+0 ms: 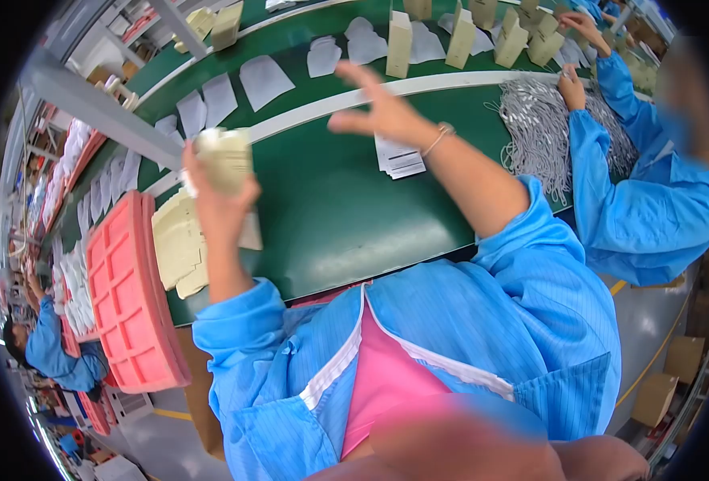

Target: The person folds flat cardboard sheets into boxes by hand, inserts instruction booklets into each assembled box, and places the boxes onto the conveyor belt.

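Note:
My left hand [218, 196] is wrapped round a cream-coloured box [230, 160], blurred by motion, above the green table [330, 216]. Below and left of it lies a pile of flat cream cartons [179, 240]. My right hand [382, 112] is in the air with fingers spread and nothing in it, over the pale rail at the edge of the conveyor. Just under its wrist, a small stack of printed white papers [401, 159] lies on the table.
Beyond the rail, the green conveyor [306, 88] carries white pouches [264, 82] and upright cream boxes [399, 45]. Grey cords [535, 128] lie at right beside a co-worker's sleeve [611, 192]. Stacked pink trays [134, 297] stand at left, under a metal post [102, 108].

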`<state>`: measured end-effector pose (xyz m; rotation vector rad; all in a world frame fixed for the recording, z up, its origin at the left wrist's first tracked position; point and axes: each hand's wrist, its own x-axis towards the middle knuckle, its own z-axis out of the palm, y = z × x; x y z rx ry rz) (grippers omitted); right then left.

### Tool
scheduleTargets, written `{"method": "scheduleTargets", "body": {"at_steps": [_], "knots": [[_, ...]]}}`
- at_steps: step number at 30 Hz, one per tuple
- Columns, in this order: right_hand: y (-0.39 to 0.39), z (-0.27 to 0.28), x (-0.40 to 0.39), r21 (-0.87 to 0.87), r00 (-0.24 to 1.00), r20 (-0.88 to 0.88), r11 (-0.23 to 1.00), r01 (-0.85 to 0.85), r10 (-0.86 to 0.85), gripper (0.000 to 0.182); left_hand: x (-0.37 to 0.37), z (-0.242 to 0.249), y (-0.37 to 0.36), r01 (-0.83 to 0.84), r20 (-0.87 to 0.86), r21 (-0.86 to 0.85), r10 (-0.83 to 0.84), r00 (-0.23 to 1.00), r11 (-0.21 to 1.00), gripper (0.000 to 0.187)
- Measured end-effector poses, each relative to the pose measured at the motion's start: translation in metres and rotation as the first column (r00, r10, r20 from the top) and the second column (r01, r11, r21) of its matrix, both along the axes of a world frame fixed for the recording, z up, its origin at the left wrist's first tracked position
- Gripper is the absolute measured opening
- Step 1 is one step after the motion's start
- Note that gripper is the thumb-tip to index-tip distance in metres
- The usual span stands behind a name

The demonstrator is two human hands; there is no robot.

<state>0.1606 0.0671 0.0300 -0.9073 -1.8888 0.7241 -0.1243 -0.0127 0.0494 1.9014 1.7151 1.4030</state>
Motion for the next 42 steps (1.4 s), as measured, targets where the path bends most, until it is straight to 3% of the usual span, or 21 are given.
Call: {"method": "scheduleTargets", "body": {"at_steps": [2, 4, 5, 9, 12, 13, 16, 17, 20, 25, 26, 29, 34, 37, 38, 40, 42], "knots": [[-0.041, 0.007, -0.03, -0.204, 0.877, -0.303, 0.873, -0.443, 0.374, 0.098, 0.048, 0.007, -0.015, 0.388, -0.029, 0.111, -0.388, 0.921, 0.915, 0.098], [-0.071, 0.022, -0.036, -0.179, 0.816, -0.408, 0.841, -0.51, 0.408, 0.099, 0.072, -0.003, -0.019, 0.612, -0.014, 0.197, -0.622, 0.783, 0.766, 0.111], [-0.077, 0.025, -0.036, -0.147, 0.74, -0.505, 0.801, -0.58, 0.444, 0.1, 0.077, -0.002, -0.019, 0.617, -0.014, 0.196, -0.627, 0.779, 0.762, 0.111], [-0.081, 0.019, -0.03, -0.099, 0.733, -0.541, 0.834, -0.543, 0.413, 0.099, 0.089, 0.0, -0.024, 0.523, -0.049, 0.282, -0.533, 0.845, 0.804, 0.112], [-0.087, 0.02, -0.03, -0.097, 0.735, -0.552, 0.845, -0.526, 0.394, 0.084, 0.091, -0.014, -0.029, 0.596, 0.418, 0.006, -0.543, 0.728, 0.803, 0.113], [-0.089, 0.02, -0.031, -0.097, 0.735, -0.561, 0.851, -0.516, 0.381, 0.076, 0.09, -0.019, -0.026, 0.595, 0.418, 0.005, -0.542, 0.729, 0.804, 0.113], [-0.099, 0.026, -0.037, -0.181, 0.698, -0.664, 0.847, -0.5, 0.27, 0.063, 0.087, -0.026, -0.019, 0.364, 0.011, 0.406, -0.402, 0.915, 0.839, 0.105], [-0.101, 0.026, -0.039, -0.224, 0.676, -0.707, 0.84, -0.495, 0.21, 0.057, 0.085, -0.028, -0.017, 0.359, 0.013, 0.402, -0.397, 0.918, 0.842, 0.105], [-0.097, 0.022, -0.04, -0.161, 0.633, -0.713, 0.81, -0.564, 0.3, 0.053, 0.081, -0.019, -0.013, 0.462, -0.334, 0.557, -0.322, 0.886, 0.69, 0.093], [-0.093, 0.031, -0.035, -0.172, 0.483, -0.812, 0.657, -0.734, 0.327, 0.046, 0.073, -0.032, -0.016, 0.448, -0.228, 0.522, -0.388, 0.893, 0.725, 0.086], [-0.093, 0.031, -0.034, -0.177, 0.472, -0.817, 0.635, -0.752, 0.332, 0.046, 0.076, -0.029, -0.017, 0.43, -0.219, 0.517, -0.371, 0.902, 0.74, 0.087], [-0.09, 0.031, -0.028, -0.1, 0.871, -0.278, 0.889, -0.447, 0.406, 0.038, 0.08, -0.028, -0.019, 0.383, -0.207, 0.505, -0.322, 0.924, 0.773, 0.09], [-0.087, 0.038, -0.024, -0.016, 0.804, -0.32, 0.846, -0.533, 0.501, 0.033, 0.077, -0.032, -0.021, 0.358, -0.18, 0.465, -0.309, 0.934, 0.81, 0.098], [-0.094, 0.043, -0.027, 0.037, 0.924, -0.076, 0.927, -0.372, 0.374, 0.035, 0.077, -0.028, -0.021, 0.362, -0.211, 0.421, -0.298, 0.931, 0.832, 0.11], [-0.093, 0.041, -0.027, 0.037, 0.923, -0.076, 0.926, -0.375, 0.376, 0.035, 0.076, -0.029, -0.018, 0.381, -0.26, 0.448, -0.29, 0.921, 0.809, 0.111], [-0.091, 0.035, -0.027, -0.077, 0.92, -0.161, 0.925, -0.372, 0.357, 0.038, 0.074, -0.029, -0.016, 0.425, -0.357, 0.494, -0.269, 0.894, 0.758, 0.114], [-0.092, 0.033, -0.026, -0.135, 0.917, -0.205, 0.918, -0.372, 0.342, 0.04, 0.074, -0.03, -0.018, 0.423, -0.343, 0.467, -0.281, 0.896, 0.777, 0.115]]}}
